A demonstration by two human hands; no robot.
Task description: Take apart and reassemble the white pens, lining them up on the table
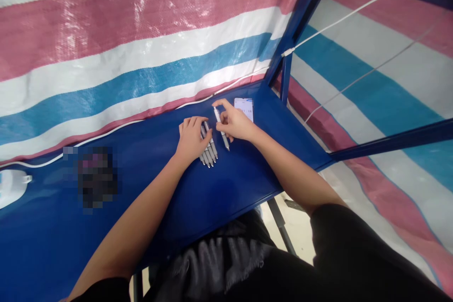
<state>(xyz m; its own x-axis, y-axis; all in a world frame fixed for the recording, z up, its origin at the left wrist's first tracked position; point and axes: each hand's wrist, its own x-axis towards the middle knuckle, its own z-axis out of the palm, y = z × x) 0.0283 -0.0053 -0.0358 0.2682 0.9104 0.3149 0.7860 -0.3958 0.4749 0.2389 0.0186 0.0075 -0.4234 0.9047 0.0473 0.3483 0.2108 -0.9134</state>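
Observation:
Several grey pens (208, 155) lie side by side on the blue table (219, 198), tips toward me. My left hand (193, 137) is closed over their upper ends, with the thumb along the right side of the row and the fingers bent over the far side. Just right of the row, my right hand (234, 121) pinches another pen, a white and grey one (225, 142), between thumb and fingers. Its tip points down toward me and its top end shows beside the index finger. Whether that tip touches the table I cannot tell.
A phone (248, 108) with a lit screen lies behind my right hand. White cable (130, 123) runs along the table's back edge by a striped tarp (141, 75). Blue frame bars (286, 75) stand at right. A blurred dark item (97, 177) and white plastic piece (12, 186) are left.

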